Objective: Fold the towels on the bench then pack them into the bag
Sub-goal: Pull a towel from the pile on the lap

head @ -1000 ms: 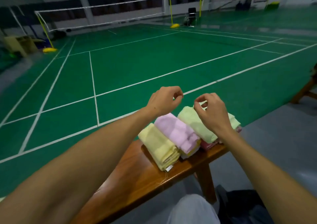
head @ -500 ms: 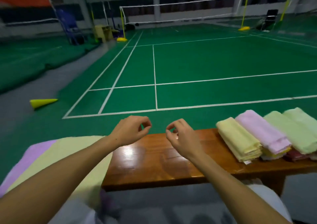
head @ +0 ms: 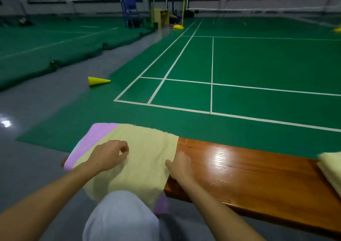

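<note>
Spread flat over the left end of the wooden worktop (head: 239,168): a pale yellow towel (head: 145,159), unfolded, lying on top of a lilac towel (head: 92,141). Long axis of the yellow towel running across the worktop, from the far edge by the green court floor (head: 258,60) back toward the viewer, near end hanging over the front edge and draping against a white-clad knee (head: 121,215). Far edge slightly rumpled; right edge roughly straight, crossing the wood from back to front. Lilac towel showing only as a strip along the far-left side and a small corner below the front edge, skewed a little to the left of the yellow one.

Left hand (head: 108,156) resting on the middle of the yellow towel, thumb and forefinger curled into a closed ring; whether any cloth is caught in that pinch, cannot tell. Right hand (head: 180,165) at the towel's right edge, fingers flat and close together, fingertips touching the hem where cloth meets bare wood; blurred, so a grip cannot be confirmed.

At the far right of the worktop, well apart from the hands, part of a folded yellow towel (head: 331,168), cut off by the frame. On the grey floor beyond, a yellow cone (head: 97,81) on its side, tip pointing right.
</note>
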Motion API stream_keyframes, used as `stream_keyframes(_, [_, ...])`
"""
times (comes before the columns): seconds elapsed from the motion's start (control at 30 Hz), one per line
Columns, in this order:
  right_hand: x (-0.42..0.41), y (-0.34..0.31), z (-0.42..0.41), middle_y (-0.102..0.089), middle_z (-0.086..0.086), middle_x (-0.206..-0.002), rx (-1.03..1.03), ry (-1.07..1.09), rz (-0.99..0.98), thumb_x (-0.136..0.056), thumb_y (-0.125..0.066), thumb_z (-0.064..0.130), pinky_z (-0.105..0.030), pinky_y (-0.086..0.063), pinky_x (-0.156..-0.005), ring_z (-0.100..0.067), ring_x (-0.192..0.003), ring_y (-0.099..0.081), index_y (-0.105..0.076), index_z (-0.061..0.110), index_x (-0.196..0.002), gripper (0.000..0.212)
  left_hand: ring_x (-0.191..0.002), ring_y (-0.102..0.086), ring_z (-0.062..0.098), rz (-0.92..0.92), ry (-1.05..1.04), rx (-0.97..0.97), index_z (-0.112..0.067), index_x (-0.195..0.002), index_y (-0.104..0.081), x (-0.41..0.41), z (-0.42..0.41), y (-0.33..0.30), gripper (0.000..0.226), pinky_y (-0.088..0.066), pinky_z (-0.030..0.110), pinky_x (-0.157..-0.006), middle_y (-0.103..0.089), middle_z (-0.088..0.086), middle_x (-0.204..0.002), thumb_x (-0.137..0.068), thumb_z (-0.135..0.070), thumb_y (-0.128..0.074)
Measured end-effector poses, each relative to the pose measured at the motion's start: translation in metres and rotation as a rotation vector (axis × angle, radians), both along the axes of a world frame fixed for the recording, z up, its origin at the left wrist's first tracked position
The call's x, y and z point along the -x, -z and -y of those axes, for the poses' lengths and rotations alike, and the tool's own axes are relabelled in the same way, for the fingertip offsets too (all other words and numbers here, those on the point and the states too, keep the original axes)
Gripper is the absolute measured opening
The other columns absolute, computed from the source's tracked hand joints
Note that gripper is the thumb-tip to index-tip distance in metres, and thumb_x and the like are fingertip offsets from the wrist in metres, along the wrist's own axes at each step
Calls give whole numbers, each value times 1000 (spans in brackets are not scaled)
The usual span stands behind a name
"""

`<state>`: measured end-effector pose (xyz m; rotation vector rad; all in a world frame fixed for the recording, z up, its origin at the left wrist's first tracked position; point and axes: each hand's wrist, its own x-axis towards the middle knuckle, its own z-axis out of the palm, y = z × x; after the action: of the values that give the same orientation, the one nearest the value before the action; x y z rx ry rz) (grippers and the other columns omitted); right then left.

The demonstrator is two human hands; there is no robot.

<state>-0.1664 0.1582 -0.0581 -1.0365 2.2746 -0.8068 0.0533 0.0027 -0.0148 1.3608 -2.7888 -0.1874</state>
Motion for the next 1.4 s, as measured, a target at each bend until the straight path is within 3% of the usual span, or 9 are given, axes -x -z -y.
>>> stream_keyframes(0.2, [-3, 2, 18, -57, 4, -80, -128, 65, -68, -88, -64, 27, -27, -40, -57, -21, -75, -56, -52, 21, -80, 16, -102, -61, 24, -25, -310, 17, -33, -115, -68, -39, 43, 26, 22, -55, 41, -81, -63, -1, -121, -95, -40, -64])
stream_keyframes(0.3, [-4, 2, 19, -60, 2, -85, -171, 2, -110, -89, -62, 25, -30, -47, -65, -23, -77, -58, -55, 19, -83, 10, -111, -58, 31, 4, -399, -25, -28, -128, -60, -43, 57, 34, 43, -53, 44, -88, -58, 7, -128, -92, -49, -69])
stream_keyframes(0.47, [4, -2, 17, -57, 2, -76, -6, 4, 16, -98, -58, 37, -29, -37, -53, -13, -63, -51, -52, 18, -77, 29, -100, -63, 30, -49, -477, -76, -30, -122, -48, -32, 65, 23, 56, -50, 41, -84, -65, 1, -112, -79, -50, -79])
stream_keyframes(0.63, [31, 3, 6, -50, -3, -73, 282, 120, 302, -73, -56, 43, -58, -60, -70, -23, -68, -51, -45, 20, -74, 25, -90, -64, 25, -210, -436, -119, -34, -116, -50, -11, 66, 5, 39, -53, 40, -80, -65, -3, -100, -87, -35, -77])
stream_keyframes(0.8, [70, -17, -29, -53, -1, -74, 470, 278, 329, -83, -61, 24, -40, -42, -65, -21, -69, -49, -50, 16, -82, 13, -62, -56, 22, -474, -299, -151, -23, -109, -63, 26, 47, -17, 21, -43, 31, -59, -68, 7, -84, -91, -18, -74])
stream_keyframes(0.93, [123, -26, -75, -64, -9, -83, 487, 368, 281, -94, -64, 19, -52, -57, -72, -25, -74, -59, -56, 11, -93, 11, -61, -54, 16, -601, -196, -337, -24, -106, -70, 71, 13, -32, 18, -38, 26, -56, -63, 1, -77, -93, -13, -75])
stream_keyframes(1.23, [248, -18, -209, -73, -3, -95, 416, 538, 167, -94, -73, 19, -34, -54, -70, -20, -86, -69, -65, 17, -103, 11, -62, -57, 20, -615, -55, -613, -25, -87, -78, 202, -89, 10, 12, -45, 27, -58, -70, 19, -77, -96, -19, -72])
stream_keyframes(1.3, [269, 0, -233, -75, -4, -88, 338, 502, 158, -91, -76, 17, -33, -54, -65, -20, -76, -69, -67, 17, -105, 16, -59, -62, 18, -583, -52, -609, -22, -82, -78, 224, -108, 32, 12, -51, 27, -57, -73, 7, -73, -93, -20, -73])
stream_keyframes(1.4, [291, 15, -255, -72, -8, -90, 312, 407, 103, -92, -77, 16, -34, -54, -69, -23, -75, -67, -66, 16, -113, 23, -50, -46, 13, -549, -26, -630, -16, -81, -76, 244, -126, 56, 14, -35, 22, -44, -56, -3, -59, -94, -10, -74])
